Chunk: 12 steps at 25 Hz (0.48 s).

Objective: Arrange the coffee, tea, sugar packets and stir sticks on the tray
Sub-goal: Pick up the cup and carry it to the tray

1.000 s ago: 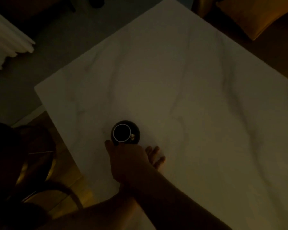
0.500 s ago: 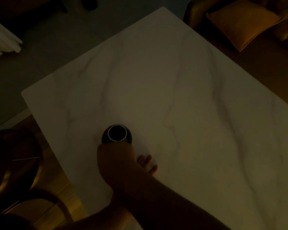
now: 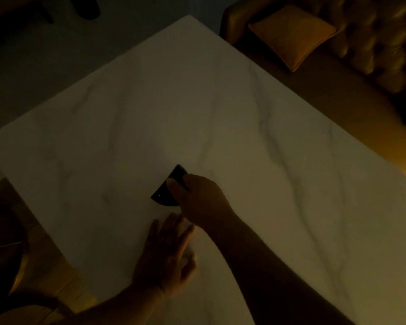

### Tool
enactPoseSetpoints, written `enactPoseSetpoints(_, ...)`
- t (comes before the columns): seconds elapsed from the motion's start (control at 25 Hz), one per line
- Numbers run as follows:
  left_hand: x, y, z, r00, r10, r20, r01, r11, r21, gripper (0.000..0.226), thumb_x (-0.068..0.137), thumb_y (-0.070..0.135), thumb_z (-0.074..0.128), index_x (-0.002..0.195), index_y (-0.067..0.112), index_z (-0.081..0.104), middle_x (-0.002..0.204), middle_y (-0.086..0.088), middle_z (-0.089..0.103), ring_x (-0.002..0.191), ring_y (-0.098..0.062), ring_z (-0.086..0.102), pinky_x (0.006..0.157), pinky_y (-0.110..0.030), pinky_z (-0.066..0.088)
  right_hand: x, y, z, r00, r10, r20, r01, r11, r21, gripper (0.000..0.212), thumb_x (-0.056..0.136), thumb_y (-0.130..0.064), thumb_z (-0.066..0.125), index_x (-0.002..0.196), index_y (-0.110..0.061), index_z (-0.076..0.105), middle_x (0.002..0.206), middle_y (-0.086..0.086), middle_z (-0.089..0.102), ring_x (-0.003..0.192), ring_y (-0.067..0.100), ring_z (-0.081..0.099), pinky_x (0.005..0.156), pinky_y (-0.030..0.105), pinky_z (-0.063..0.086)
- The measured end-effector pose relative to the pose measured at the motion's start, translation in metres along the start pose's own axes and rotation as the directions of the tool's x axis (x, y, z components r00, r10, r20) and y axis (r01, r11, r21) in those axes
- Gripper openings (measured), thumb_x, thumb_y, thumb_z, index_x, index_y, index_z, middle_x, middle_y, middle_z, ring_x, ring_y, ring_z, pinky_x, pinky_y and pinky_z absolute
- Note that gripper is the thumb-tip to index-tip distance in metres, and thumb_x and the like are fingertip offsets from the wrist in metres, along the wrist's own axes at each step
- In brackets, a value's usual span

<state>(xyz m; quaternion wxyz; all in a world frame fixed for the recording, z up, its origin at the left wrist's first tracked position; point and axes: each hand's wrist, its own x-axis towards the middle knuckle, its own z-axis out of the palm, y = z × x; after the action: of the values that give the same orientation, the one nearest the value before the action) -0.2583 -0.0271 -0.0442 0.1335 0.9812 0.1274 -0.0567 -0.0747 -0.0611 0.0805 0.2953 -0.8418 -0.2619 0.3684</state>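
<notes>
The room is very dim. A small dark cup (image 3: 166,194) is tipped on its side just above the white marble table (image 3: 220,109). My right hand (image 3: 202,202) grips it from the right, with the fingers wrapped over its body. My left hand (image 3: 169,252) rests flat on the table just below, fingers spread and holding nothing. No tray, packets or stir sticks are in view.
A tufted sofa (image 3: 373,55) with an orange cushion (image 3: 293,36) runs along the table's far right side. A chair (image 3: 7,254) stands at the lower left, beside the table's near edge. Dark floor (image 3: 45,66) lies beyond the far left edge.
The cup stood upright with its rim up. Now it is tipped over in my right hand. My left hand, earlier mostly hidden under my arm, lies in plain view.
</notes>
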Motion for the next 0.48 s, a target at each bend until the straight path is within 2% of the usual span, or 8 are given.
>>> enactPoseSetpoints(0.04,-0.001,0.0,0.002,1.0,-0.004,-0.003,0.004,1.0,0.027,0.08,0.087,0.056,0.047,0.155,0.031,0.014,0.165,-0.003,0.009,0.153,-0.028,0.012,0.121,-0.057,0.011,-0.014,0.012,0.001,0.997,0.072,-0.038,-0.066,0.989,0.131,0.052,0.091,-0.066,0.043,0.081,-0.019,0.063,0.076,0.0,0.064,0.072,0.019,0.063,0.063,0.034,0.048)
enactPoseSetpoints(0.12,0.001,0.003,0.0,1.0,-0.009,0.026,0.008,0.999,0.042,0.079,0.087,0.056,0.045,0.157,0.032,0.017,0.168,-0.005,0.014,0.154,-0.027,0.009,0.121,-0.058,0.011,-0.044,0.037,0.004,0.965,0.249,-0.085,-0.199,0.902,0.384,0.054,0.086,-0.07,0.045,0.079,-0.022,0.068,0.07,0.002,0.071,0.066,0.017,0.069,0.063,0.035,0.054)
enactPoseSetpoints(0.2,0.001,0.004,-0.002,0.998,-0.024,0.062,0.022,0.999,0.033,0.078,0.087,0.055,0.046,0.156,0.026,0.025,0.167,-0.005,0.019,0.154,-0.027,0.011,0.121,-0.059,0.012,-0.078,0.065,0.004,0.935,0.337,-0.11,-0.224,0.802,0.553,0.047,0.088,-0.063,0.05,0.076,-0.023,0.07,0.067,0.001,0.073,0.059,0.013,0.069,0.058,0.031,0.054)
enactPoseSetpoints(0.32,0.0,0.01,-0.009,0.996,-0.015,0.086,0.008,0.996,0.084,0.074,0.086,0.049,0.048,0.152,0.019,0.034,0.165,-0.009,0.022,0.152,-0.031,0.017,0.12,-0.061,0.013,-0.133,0.107,0.001,0.899,0.403,-0.17,-0.203,0.729,0.654,0.042,0.097,-0.045,0.054,0.077,-0.012,0.071,0.069,0.009,0.074,0.059,0.016,0.068,0.056,0.03,0.053)
enactPoseSetpoints(0.48,0.001,0.029,-0.007,0.994,-0.06,0.094,0.049,0.992,0.117,0.065,0.089,0.05,0.045,0.145,0.017,0.043,0.161,-0.017,0.029,0.148,-0.042,0.023,0.118,-0.063,0.015,-0.214,0.162,-0.003,0.842,0.499,-0.206,-0.197,0.639,0.744,0.037,0.102,-0.032,0.05,0.084,-0.009,0.073,0.077,0.011,0.076,0.073,0.027,0.072,0.068,0.039,0.057)
